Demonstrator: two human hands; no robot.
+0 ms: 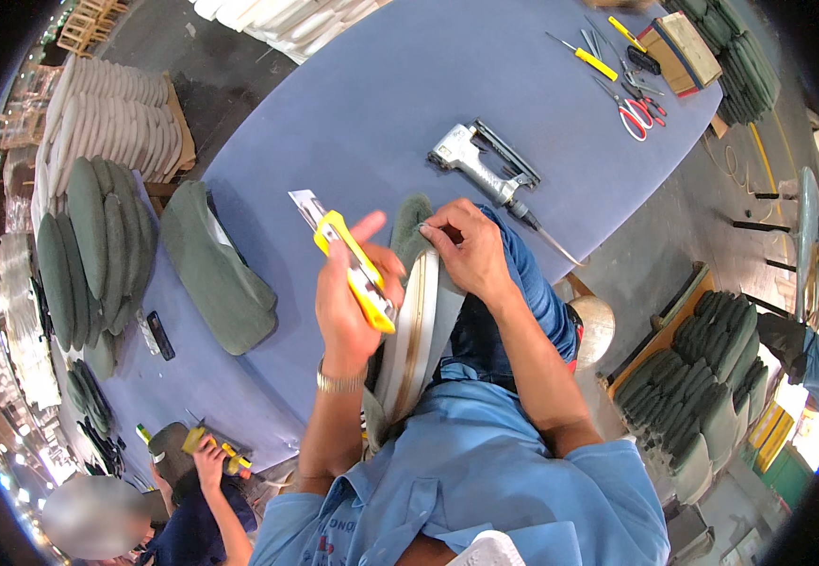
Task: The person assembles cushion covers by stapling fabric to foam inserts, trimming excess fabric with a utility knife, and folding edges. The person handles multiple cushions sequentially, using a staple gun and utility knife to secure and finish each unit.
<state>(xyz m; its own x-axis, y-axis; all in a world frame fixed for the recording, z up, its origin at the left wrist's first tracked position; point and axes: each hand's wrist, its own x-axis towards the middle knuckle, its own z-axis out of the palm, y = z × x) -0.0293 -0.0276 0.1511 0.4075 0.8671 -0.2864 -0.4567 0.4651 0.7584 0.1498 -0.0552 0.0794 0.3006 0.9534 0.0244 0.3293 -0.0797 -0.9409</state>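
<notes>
My left hand (357,292) is closed around a yellow snap-off utility knife (355,269), its blade out and angled up to the left. Between my arms, a long padded cushion (417,330) is propped at the table edge near my lap. Its green-grey fabric cover (411,219) wraps the far end, and a cream side with a tan strip faces up. At that far end, my right hand (466,247) pinches the fabric edge between thumb and fingers. Whether a small piece is caught in the pinch cannot be made out.
Beyond my hands, a silver pneumatic staple gun (485,165) with its hose lies on the blue-grey table (353,104). Red-handled scissors (634,121) and a yellow-handled screwdriver (596,64) sit at the far right. A green cushion (216,269) rests left. Another person's hand (209,462) works lower left.
</notes>
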